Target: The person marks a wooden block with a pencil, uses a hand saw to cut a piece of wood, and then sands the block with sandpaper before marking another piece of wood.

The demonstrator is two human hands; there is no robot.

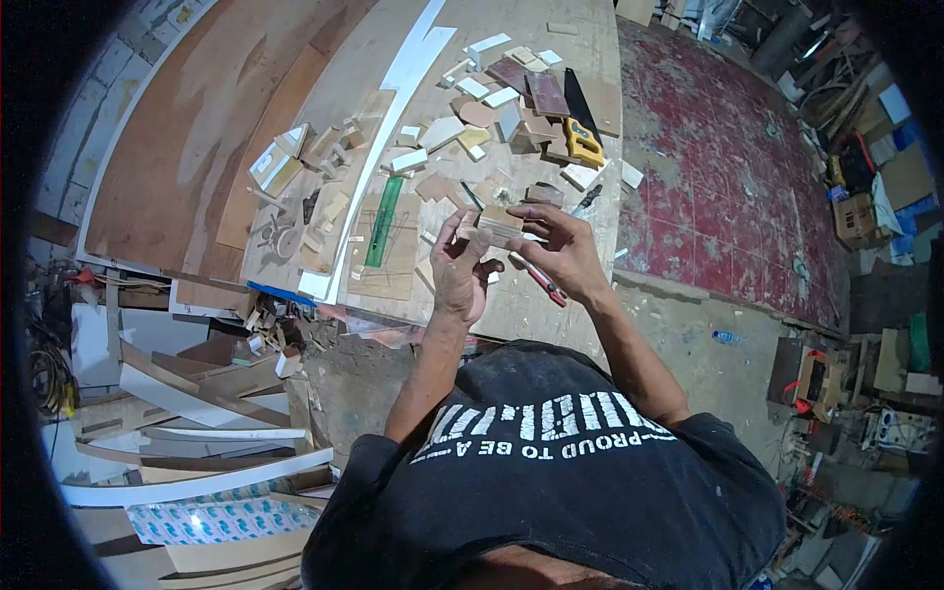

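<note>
Between my two hands is a small wooden block (500,224), held above the workbench (324,147). My left hand (457,267) grips its left side, fingers closed on it. From the right, my right hand (562,248) has thumb and fingers closed on the other side. A red-handled tool (547,283) lies just below my right hand; its exact kind is hard to make out. A green ruler (384,222) rests on a thin board with pencil lines, left of my left hand. Behind the block lie several small wood offcuts (441,187).
A handsaw (584,143) with a yellow handle lies at the back right among many wood and white-faced offcuts (476,112). Small wooden models (280,162) stand on the left. A large brown panel (187,128) leans beyond them. The bench's right edge borders a dirty red surface (718,167).
</note>
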